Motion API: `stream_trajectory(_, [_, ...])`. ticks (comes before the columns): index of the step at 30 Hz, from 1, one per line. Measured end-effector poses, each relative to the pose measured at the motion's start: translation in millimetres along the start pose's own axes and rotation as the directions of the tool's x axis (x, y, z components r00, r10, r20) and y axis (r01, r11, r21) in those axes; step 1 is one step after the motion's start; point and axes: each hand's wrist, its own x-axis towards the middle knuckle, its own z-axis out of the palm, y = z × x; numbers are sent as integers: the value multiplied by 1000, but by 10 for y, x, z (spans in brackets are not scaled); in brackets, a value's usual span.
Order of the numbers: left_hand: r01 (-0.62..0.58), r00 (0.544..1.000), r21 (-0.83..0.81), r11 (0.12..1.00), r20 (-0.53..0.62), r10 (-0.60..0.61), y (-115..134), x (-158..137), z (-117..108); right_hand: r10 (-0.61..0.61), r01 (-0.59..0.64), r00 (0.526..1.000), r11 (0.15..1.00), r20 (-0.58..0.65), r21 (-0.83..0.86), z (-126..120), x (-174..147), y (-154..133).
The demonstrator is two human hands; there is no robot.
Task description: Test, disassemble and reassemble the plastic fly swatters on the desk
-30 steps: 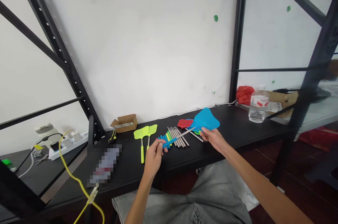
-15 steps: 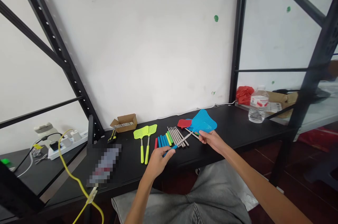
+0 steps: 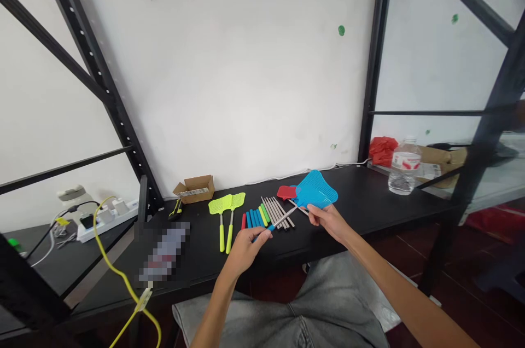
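A blue fly swatter [image 3: 318, 188] is held between my two hands, slanting over the black table. My left hand [image 3: 247, 247] is closed round its blue handle. The fingers of my right hand [image 3: 326, 218] pinch the lower edge of its mesh head. Beneath the swatter lie several metal rods [image 3: 275, 211]. Left of them is a row of loose handles: a red one [image 3: 243, 221], several blue ones [image 3: 254, 218], and yellow and green ones [image 3: 264, 212]. A red swatter head [image 3: 286, 192] shows partly behind the blue one. Two yellow-green fly swatters [image 3: 222, 227] lie left of my left hand.
An open cardboard box [image 3: 194, 189] and a yellow-black cutter [image 3: 175, 209] sit at the back left. A yellow cable [image 3: 118, 274] and a power strip [image 3: 107, 220] are on the left. A water bottle [image 3: 405, 167] stands at the right, beside a red bag [image 3: 383, 151].
Both hands keep the same hold on the blue fly swatter, with hardly any movement. The camera view has shifted slightly, so the surroundings appear a little further right.
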Motion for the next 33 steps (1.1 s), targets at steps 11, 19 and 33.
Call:
stream_trajectory(11, [84, 996, -160, 984, -18, -88, -71, 27, -6, 63, -48, 993, 988, -99, 144, -34, 38, -85])
stream_trajectory(19, [53, 997, -167, 985, -45, -62, -73, 23, -13, 44, -22, 976, 994, -215, 103, -371, 51, -348])
stream_trajectory(33, [116, 990, -396, 911, -32, -140, -203, 44, -31, 277, -279, 956, 960, 95, 12, -368, -84, -454])
